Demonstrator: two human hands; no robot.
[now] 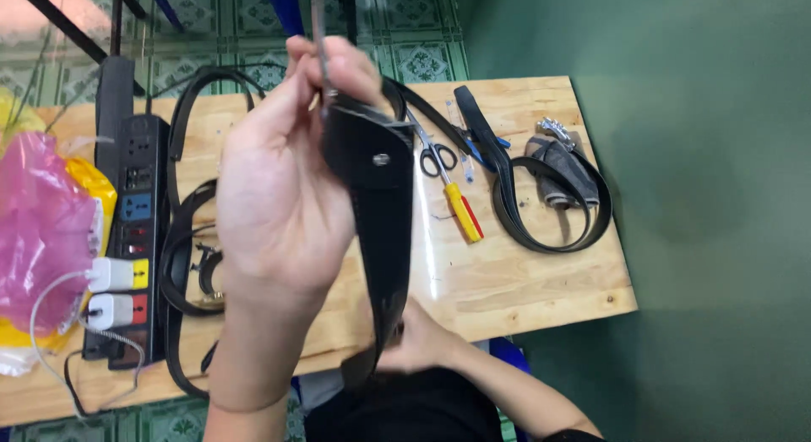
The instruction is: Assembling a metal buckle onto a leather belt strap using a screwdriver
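Observation:
My left hand (283,197) is raised close to the camera, its fingers closed on the top end of a black leather belt (380,214) that has a silver rivet; a thin metal piece sticks up from between the fingertips. The belt hangs straight down in front of the wooden table (524,282). My right hand (418,341) grips the belt's lower part near the table's front edge.
On the table lie scissors (435,155), a yellow-and-red-handled screwdriver (463,212), another coiled black belt (541,201) with a grey cloth bundle, more black belts (182,239) at the left, a black power strip (135,239) with white chargers, and a pink plastic bag (38,222).

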